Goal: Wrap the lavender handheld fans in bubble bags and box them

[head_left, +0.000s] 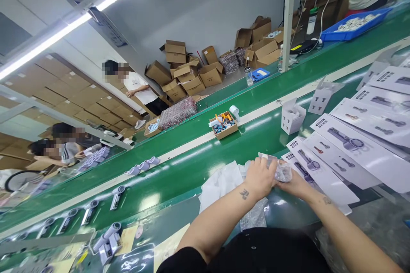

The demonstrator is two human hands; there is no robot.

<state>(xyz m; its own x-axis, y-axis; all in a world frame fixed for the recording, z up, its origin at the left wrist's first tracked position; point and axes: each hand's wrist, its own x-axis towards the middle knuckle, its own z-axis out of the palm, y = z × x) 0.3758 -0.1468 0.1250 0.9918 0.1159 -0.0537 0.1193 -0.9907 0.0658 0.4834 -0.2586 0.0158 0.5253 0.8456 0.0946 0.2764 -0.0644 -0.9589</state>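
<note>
My left hand point(261, 175) and my right hand point(293, 185) meet over the near edge of the green conveyor belt point(192, 166). Both are closed on a small bubble-wrap pouch point(282, 171) with something grey inside that I cannot make out. Under and left of my hands lies a heap of clear and white plastic bags point(224, 181). Flat white printed cartons point(346, 149) with pictures of a handheld device are stacked just to the right of my hands.
Grey handheld devices point(117, 196) lie along the belt to the left. A small cardboard box of parts point(223, 124) and an erected white carton point(292, 117) sit farther along. Other people work across the line. Brown boxes are piled by the wall; a blue tray point(352, 25) stands far right.
</note>
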